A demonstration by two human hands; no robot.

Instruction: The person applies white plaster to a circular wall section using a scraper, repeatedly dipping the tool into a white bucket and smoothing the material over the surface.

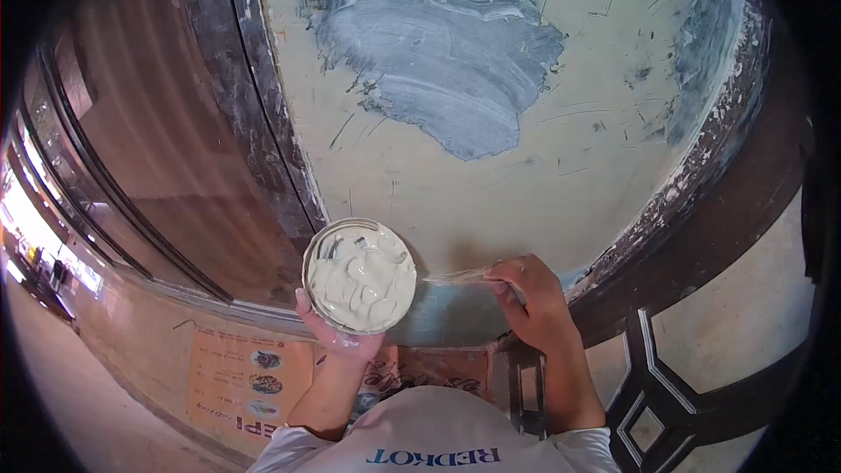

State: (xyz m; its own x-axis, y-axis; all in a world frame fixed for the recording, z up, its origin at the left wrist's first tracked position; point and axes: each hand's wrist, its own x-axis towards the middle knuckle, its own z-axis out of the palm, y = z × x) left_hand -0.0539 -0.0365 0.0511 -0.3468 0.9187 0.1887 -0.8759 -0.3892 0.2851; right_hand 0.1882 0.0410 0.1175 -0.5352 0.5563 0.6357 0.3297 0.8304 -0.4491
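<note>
"Just right of the tub (349, 224), what is the right hand (530, 298) doing?"

"It's pinching a thin scraper (457, 278) by one end, thumb and fingers meeting narrowly."

"Which way is the scraper running?"

"Its long axis is lying nearly level across the view, its tip pointing left at the tub's rim. A slight gap is showing between them; I can't tell the difference in depth."

"And the left hand (348, 346)?"

"It's cupping the tub from below, so it's sitting nearer the tub than the right one is. Cream paste (357, 285) is filling the tub in soft ridges."

"What's surrounding the tub?"

"Beyond it, a scratched cream panel (596, 158) is spreading out, bearing a rough grey patch (438, 52). To its left, a brown board (158, 175) is showing past a worn dark strip (263, 88). Below and left of it, an orange printed sheet (215, 368) is lying on the floor (131, 315). Far left of it, bright light is coming in."
</note>
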